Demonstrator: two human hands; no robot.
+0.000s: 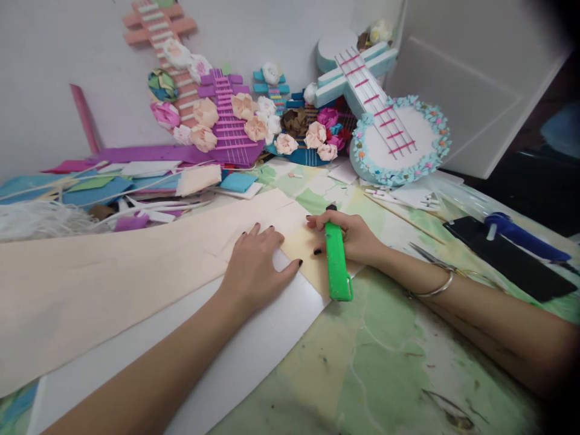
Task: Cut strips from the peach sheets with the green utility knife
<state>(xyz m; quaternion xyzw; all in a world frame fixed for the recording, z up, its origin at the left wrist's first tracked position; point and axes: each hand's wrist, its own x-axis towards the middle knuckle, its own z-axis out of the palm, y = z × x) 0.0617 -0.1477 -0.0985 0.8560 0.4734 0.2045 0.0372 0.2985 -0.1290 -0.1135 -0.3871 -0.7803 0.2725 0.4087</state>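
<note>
My left hand [256,266] lies flat with its fingers spread, pressing on a long peach paper sheet [113,278] and the white sheet [244,353] beneath it. Just to the right, my right hand [356,237] grips a green box cutter [338,263] near its dark upper end. The cutter points away from me, its lower end hanging toward the table. Under the right hand lies a pale yellow piece [310,263], beside the sheets' right end. A bracelet [437,287] circles my right wrist.
Scissors [432,257], a black slab [507,260] and a blue glue gun [525,235] lie to the right. Decorated paper instruments, one a light-blue banjo shape [394,133], lean at the back. Coloured paper scraps [95,187] and white string [45,220] are piled at left.
</note>
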